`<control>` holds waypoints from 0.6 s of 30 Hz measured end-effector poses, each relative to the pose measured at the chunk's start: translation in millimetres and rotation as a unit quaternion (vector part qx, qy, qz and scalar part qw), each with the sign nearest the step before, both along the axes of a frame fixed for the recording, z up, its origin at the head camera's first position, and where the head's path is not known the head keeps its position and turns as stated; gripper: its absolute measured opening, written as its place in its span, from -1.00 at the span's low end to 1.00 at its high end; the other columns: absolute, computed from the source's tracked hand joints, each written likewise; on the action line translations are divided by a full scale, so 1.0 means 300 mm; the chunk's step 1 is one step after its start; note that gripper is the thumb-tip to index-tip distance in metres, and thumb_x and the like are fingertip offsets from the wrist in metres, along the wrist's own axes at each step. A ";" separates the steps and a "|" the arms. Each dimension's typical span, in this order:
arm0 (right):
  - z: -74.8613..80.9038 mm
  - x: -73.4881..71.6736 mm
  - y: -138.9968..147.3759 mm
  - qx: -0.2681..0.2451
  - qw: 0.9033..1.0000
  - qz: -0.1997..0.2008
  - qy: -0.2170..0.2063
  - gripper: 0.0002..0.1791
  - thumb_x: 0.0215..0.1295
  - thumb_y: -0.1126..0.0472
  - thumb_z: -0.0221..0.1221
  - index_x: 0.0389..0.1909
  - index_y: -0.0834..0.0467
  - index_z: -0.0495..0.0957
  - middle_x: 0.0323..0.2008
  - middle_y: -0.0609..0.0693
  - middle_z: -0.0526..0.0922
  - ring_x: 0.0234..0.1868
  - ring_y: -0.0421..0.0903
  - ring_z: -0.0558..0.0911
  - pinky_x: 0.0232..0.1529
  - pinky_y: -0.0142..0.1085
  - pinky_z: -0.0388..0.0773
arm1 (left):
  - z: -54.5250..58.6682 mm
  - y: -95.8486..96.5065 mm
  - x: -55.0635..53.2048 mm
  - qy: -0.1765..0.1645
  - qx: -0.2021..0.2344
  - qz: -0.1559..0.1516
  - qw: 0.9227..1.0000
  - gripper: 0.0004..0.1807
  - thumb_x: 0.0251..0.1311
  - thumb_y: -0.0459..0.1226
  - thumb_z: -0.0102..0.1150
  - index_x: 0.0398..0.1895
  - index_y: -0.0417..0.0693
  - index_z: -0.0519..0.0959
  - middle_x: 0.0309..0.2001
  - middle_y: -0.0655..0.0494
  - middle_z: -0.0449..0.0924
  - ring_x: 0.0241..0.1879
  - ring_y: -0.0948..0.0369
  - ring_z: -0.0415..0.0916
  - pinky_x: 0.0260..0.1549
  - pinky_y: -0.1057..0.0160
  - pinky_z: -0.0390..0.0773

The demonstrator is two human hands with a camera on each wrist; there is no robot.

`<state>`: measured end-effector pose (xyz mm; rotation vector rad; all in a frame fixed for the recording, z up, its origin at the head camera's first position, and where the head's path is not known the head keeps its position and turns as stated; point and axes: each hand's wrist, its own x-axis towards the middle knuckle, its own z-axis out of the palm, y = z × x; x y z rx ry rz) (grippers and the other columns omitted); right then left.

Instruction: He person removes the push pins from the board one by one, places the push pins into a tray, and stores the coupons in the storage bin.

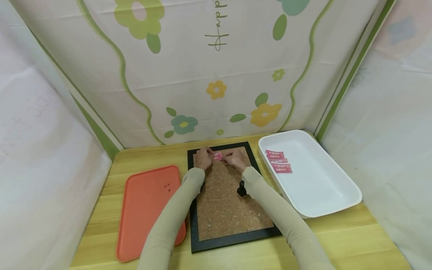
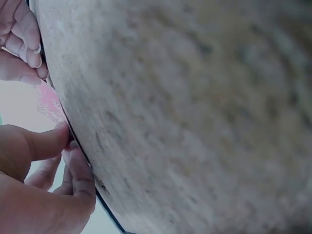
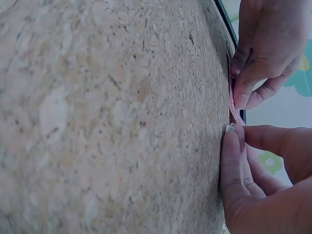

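A small pink coupon (image 1: 217, 156) with white print lies against the top of a black-framed corkboard (image 1: 233, 210). My left hand (image 1: 203, 158) pinches its left end between thumb and fingers. At the other end my right hand (image 1: 235, 159) holds the coupon by thumb and forefinger. Seen from the left wrist, the left hand (image 2: 48, 180) is low and the right hand (image 2: 19, 48) high, with the coupon (image 2: 48, 101) stretched between them. In the right wrist view the coupon (image 3: 234, 107) appears edge-on, close to the cork surface. The fingertips partly cover its ends.
A white tray (image 1: 314, 180) on the right contains several pink coupons (image 1: 282, 168) along its left side. On the left, a red tray (image 1: 148, 210) has a few tiny dark bits (image 1: 167, 186) on it. Small pin-like objects (image 1: 209, 224) sit near the board's lower edge. Patterned cloth surrounds the table.
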<state>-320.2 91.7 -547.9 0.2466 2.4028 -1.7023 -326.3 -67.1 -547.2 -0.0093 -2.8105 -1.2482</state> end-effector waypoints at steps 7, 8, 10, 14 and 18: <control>0.000 -0.005 -0.003 0.013 1.000 0.017 -0.012 -0.77 0.48 0.30 0.18 -0.03 0.25 0.78 -0.11 0.20 0.83 -0.25 -0.10 0.82 -0.19 -0.32 0.78 | 0.010 -0.023 0.005 -0.041 -0.005 -0.010 0.999 -0.88 0.47 -0.31 0.20 -0.15 -0.18 0.68 -0.14 -0.15 0.74 -0.17 -0.04 0.69 -0.12 -0.02 0.70; 0.000 -0.005 -0.004 0.014 1.000 0.018 -0.015 -0.77 0.48 0.29 0.19 -0.04 0.24 0.78 -0.12 0.19 0.83 -0.25 -0.12 0.82 -0.19 -0.32 0.77 | 0.015 -0.027 0.009 -0.048 -0.006 -0.009 0.999 -0.87 0.48 -0.29 0.20 -0.14 -0.17 0.68 -0.12 -0.14 0.74 -0.15 -0.03 0.69 -0.09 -0.02 0.70; 0.000 -0.005 -0.004 0.017 1.000 0.018 -0.019 -0.78 0.47 0.27 0.20 -0.06 0.22 0.79 -0.13 0.16 0.84 -0.27 -0.13 0.82 -0.20 -0.33 0.77 | 0.025 -0.036 0.017 -0.056 -0.004 -0.011 0.998 -0.85 0.48 -0.27 0.19 -0.11 -0.18 0.68 -0.10 -0.13 0.74 -0.13 -0.03 0.69 -0.06 -0.02 0.69; 0.001 -0.004 -0.001 0.012 1.000 0.016 -0.018 -0.79 0.46 0.26 0.21 -0.10 0.22 0.79 -0.17 0.15 0.84 -0.28 -0.14 0.81 -0.22 -0.33 0.77 | 0.043 -0.055 0.034 -0.055 0.029 -0.017 0.998 -0.82 0.47 -0.32 0.15 -0.10 -0.25 0.70 -0.10 -0.19 0.75 -0.12 -0.07 0.70 -0.03 -0.05 0.70; 0.003 -0.002 0.002 -0.003 1.000 0.014 -0.015 -0.79 0.47 0.25 0.21 -0.10 0.24 0.78 -0.18 0.15 0.84 -0.30 -0.14 0.80 -0.22 -0.33 0.77 | 0.043 -0.071 0.039 -0.053 0.053 -0.011 0.997 -0.83 0.46 -0.34 0.17 -0.12 -0.25 0.71 -0.13 -0.20 0.76 -0.14 -0.06 0.71 -0.05 -0.03 0.71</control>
